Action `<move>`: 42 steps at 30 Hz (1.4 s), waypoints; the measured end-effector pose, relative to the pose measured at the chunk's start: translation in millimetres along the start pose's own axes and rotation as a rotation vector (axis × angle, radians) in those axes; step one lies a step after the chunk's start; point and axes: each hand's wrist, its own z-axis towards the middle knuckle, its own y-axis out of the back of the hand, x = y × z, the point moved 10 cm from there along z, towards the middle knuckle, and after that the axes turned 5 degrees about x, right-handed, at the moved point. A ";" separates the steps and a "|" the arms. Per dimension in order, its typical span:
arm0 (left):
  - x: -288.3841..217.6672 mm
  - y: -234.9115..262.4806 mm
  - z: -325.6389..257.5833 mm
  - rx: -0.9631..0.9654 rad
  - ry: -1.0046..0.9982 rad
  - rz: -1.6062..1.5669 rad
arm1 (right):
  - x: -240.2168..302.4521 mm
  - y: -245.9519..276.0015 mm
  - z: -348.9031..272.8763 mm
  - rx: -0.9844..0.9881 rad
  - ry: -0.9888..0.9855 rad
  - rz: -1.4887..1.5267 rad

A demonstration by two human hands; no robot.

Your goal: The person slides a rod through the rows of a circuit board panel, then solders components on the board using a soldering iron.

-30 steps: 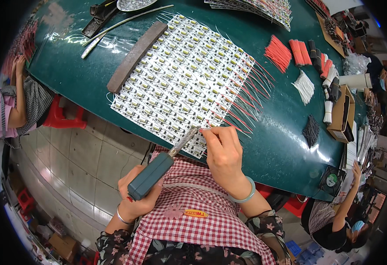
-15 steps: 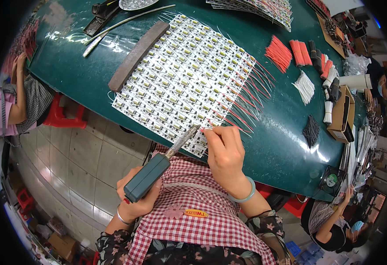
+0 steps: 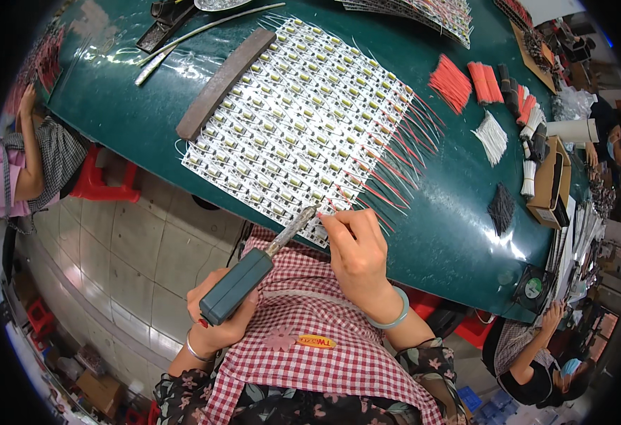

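White circuit-board panel (image 3: 298,124) on a green table (image 3: 130,120), brown bar (image 3: 226,84) along its left edge, likely weighting it. At the panel's near corner, the right hand (image 3: 360,256) pinches what seems a wire (image 3: 320,214), perhaps steadying it by a soldering iron (image 3: 259,263); the left hand (image 3: 220,333) grips the iron's handle (image 3: 235,287).

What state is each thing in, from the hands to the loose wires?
Left hand: closed around the soldering iron.
Soldering iron: held, tip over the white board; contact unclear.
Right hand: fingers pinched; anything between them too small to tell.
White board: lying flat, partly under the brown bar.
Brown bar: resting on the board's left edge.
Red wires: loose, heaped.
White wires: loose, fanned out.
Black wires: loose, heaped.
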 end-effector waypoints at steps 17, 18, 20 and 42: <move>4.8 -2.5 -5.1 0.025 0.034 -0.017 | 3.6 -2.1 -0.9 0.023 -0.005 -0.040; 4.2 -2.7 -5.3 0.029 0.022 -0.007 | 3.6 -2.3 -0.9 0.023 -0.007 -0.045; 1.4 -2.2 -3.5 0.019 -0.001 0.000 | 3.5 -2.5 -1.2 0.020 -0.008 -0.049; 8.0 6.0 -21.6 -0.037 -0.002 0.010 | 14.2 -0.3 -9.9 -0.014 0.029 0.020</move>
